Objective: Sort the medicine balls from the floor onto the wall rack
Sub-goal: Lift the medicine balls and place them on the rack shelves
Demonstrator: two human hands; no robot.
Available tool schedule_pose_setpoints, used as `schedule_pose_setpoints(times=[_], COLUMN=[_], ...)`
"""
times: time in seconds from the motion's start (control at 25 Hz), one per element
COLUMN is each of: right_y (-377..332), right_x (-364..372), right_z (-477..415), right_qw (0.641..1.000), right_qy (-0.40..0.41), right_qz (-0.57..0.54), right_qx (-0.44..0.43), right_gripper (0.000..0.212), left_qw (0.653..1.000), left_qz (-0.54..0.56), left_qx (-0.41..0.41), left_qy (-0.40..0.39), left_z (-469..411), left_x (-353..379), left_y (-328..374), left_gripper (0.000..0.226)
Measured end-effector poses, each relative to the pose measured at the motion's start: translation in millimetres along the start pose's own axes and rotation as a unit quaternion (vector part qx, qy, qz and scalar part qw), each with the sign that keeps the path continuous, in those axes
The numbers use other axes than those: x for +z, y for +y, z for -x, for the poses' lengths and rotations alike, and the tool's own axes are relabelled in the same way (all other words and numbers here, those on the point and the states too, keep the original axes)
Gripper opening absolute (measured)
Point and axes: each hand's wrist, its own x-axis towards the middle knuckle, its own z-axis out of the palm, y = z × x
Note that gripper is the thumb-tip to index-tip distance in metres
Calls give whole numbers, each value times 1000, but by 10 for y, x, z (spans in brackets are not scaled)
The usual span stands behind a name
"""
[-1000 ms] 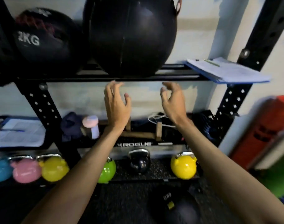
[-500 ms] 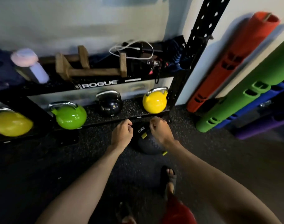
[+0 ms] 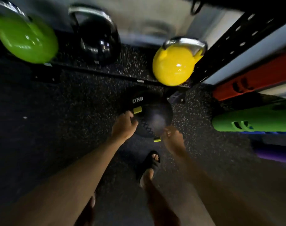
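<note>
A black medicine ball (image 3: 152,115) marked 8KG, with small yellow tags, lies on the dark speckled floor just in front of the rack's bottom shelf (image 3: 132,62). My left hand (image 3: 125,125) presses against the ball's left side with its fingers curled on it. My right hand (image 3: 172,137) holds the ball's near right edge, beside a yellow tag. The ball rests on the floor between both hands. The picture is motion-blurred, so the fingers are not sharp.
On the bottom shelf stand a green kettlebell (image 3: 27,38), a black kettlebell (image 3: 96,36) and a yellow kettlebell (image 3: 174,62). The rack's black upright (image 3: 236,39) rises at right. Red (image 3: 256,80), green (image 3: 253,119) and purple tubes lie to the right. My sandalled foot (image 3: 151,165) is behind the ball.
My hands dropped from the upper shelf, where a large black ball sits, down to the floor ball. They now touch its two sides, and my head has come lower and closer.
</note>
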Motion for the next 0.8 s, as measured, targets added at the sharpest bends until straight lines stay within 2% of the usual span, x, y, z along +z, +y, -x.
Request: schedule_pose_setpoints(times=[0.16,0.28,0.4,0.52,0.6,0.72,0.8], right_y=[913,1454,1870,2120,2153,2087,1949], right_x=[546,888,1140,1309,1366,1557,1760], right_z=[-975,-1514,-1947,-2226,-2316,-2442,-2556], right_qw=[999,997,990,968,944,912,896], right_qy=[-17,-5,19,29,24,-4,-36], right_qz=[-4,-7,-55,-152,-218,-299,-341], right_qx=[37,73,132,198,245,280,280], right_gripper=[28,33,36,46,48,52,61], left_qw=[994,992,993,991,988,980,968], left_qz=[5,3,28,36,81,186,248], left_qx=[-97,-61,-38,-33,-16,20,-41], left_qy=[50,113,110,126,133,67,15], left_z=[-877,-1500,-1941,-2021,-1996,-2017,-2035], left_x=[883,1293,1668,1853,1759,1379,1103], left_y=[-190,-120,-312,-752,-1093,-1701,-2076], left_gripper=[63,78,87,82,76,73,59])
